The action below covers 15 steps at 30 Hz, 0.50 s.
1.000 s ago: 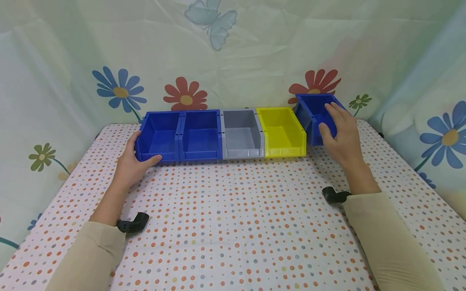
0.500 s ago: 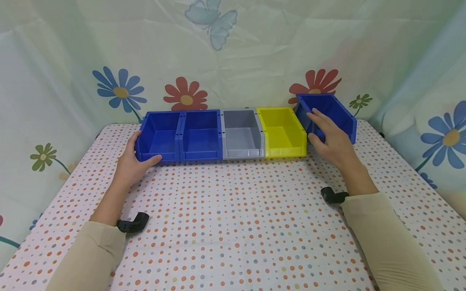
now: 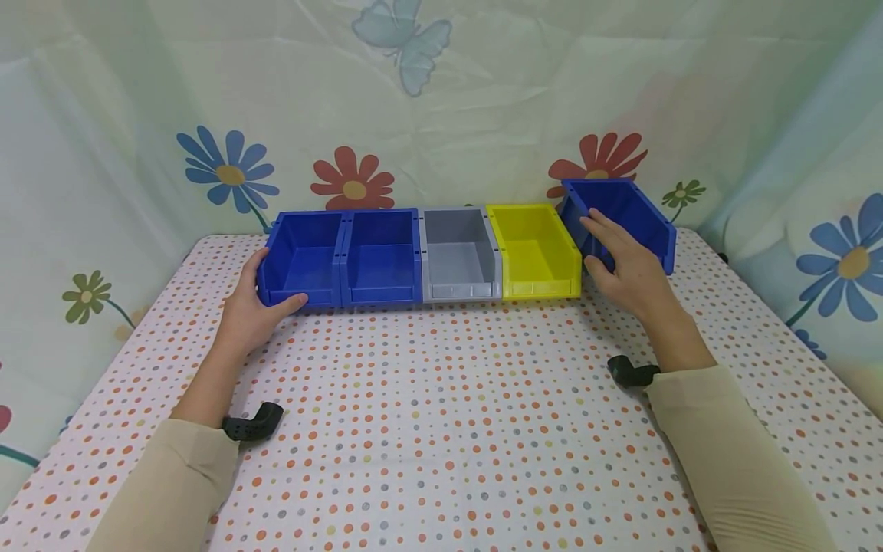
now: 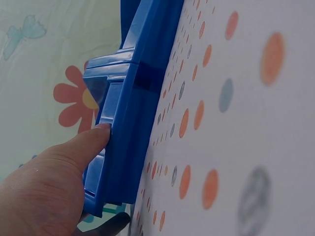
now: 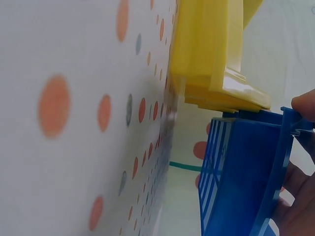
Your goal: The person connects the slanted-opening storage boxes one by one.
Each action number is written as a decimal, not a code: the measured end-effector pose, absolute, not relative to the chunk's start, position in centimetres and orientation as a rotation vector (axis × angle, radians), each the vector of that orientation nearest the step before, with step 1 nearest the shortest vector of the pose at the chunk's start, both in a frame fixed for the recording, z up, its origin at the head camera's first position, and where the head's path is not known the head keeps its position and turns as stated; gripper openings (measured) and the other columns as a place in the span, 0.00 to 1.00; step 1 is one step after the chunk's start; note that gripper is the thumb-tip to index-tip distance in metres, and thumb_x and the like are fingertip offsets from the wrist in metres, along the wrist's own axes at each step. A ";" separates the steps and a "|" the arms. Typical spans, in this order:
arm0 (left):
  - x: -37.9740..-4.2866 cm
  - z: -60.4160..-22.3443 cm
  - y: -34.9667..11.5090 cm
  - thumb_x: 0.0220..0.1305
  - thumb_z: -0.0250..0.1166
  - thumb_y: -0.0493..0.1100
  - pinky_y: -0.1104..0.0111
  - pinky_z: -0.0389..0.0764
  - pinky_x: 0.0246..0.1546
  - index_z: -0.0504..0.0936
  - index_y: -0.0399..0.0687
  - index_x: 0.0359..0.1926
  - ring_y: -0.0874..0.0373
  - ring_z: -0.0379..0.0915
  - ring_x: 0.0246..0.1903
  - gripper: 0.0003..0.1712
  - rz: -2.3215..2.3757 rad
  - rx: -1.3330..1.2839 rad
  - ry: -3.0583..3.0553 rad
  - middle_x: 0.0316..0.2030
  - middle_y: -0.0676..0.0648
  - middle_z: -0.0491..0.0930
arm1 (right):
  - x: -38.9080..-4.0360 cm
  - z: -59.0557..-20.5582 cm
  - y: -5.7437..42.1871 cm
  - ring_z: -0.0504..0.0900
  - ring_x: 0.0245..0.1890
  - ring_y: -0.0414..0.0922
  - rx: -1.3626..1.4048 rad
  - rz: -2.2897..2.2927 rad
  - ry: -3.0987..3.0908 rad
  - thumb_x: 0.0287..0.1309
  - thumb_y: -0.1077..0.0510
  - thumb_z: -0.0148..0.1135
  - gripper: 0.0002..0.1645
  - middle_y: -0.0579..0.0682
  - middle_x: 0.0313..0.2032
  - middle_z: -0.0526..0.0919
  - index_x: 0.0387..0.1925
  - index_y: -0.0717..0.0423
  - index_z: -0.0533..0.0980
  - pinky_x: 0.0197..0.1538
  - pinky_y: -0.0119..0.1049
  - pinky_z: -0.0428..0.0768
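In the head view my left hand (image 3: pixel 250 313) grips the front left corner of the leftmost blue storage bin (image 3: pixel 303 261). Its thumb lies on the front lip, also seen on the blue bin (image 4: pixel 128 108) in the left wrist view; the fingers go round the side. A second blue bin (image 3: pixel 381 261), a grey bin (image 3: pixel 458 257) and a yellow bin (image 3: pixel 534 249) stand side by side to the right. My right hand (image 3: pixel 631 272) holds another blue bin (image 3: pixel 638 207) by its front left part. That bin sits higher than the row, its ribbed underside off the table.
A white cloth with coloured dots covers the table (image 3: pixel 414 429). Close behind the bins hangs a curtain (image 3: pixel 497 100) printed with flowers and a butterfly. The yellow bin's right wall is right beside the raised blue bin.
My right hand has shifted left across the raised blue bin, from its right side to its front left part. The left hand and the row of bins stay in place.
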<state>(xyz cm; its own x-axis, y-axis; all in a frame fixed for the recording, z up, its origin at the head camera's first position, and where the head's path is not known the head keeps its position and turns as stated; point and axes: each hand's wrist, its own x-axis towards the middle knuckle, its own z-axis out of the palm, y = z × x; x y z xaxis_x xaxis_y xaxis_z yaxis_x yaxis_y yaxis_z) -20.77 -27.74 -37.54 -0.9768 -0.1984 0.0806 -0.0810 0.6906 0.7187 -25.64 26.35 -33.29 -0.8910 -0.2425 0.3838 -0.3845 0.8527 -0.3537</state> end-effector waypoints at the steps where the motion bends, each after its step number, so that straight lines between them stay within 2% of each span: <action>1: -20.8 -37.5 -27.7 0.66 0.70 0.60 0.29 0.58 0.71 0.36 0.63 0.84 0.26 0.47 0.77 0.62 -1.157 0.226 -2.746 0.82 0.35 0.45 | -25.6 -33.3 26.4 0.59 0.78 0.64 0.470 0.615 -2.700 0.74 0.56 0.51 0.37 0.49 0.82 0.55 0.81 0.46 0.58 0.71 0.72 0.65; 15: -20.7 -37.6 -27.7 0.66 0.70 0.60 0.29 0.59 0.71 0.35 0.63 0.84 0.25 0.48 0.77 0.62 -1.150 0.232 -2.750 0.82 0.34 0.45 | -25.9 -33.4 26.3 0.58 0.78 0.65 0.470 0.614 -2.723 0.73 0.57 0.51 0.37 0.50 0.82 0.55 0.81 0.47 0.59 0.71 0.73 0.63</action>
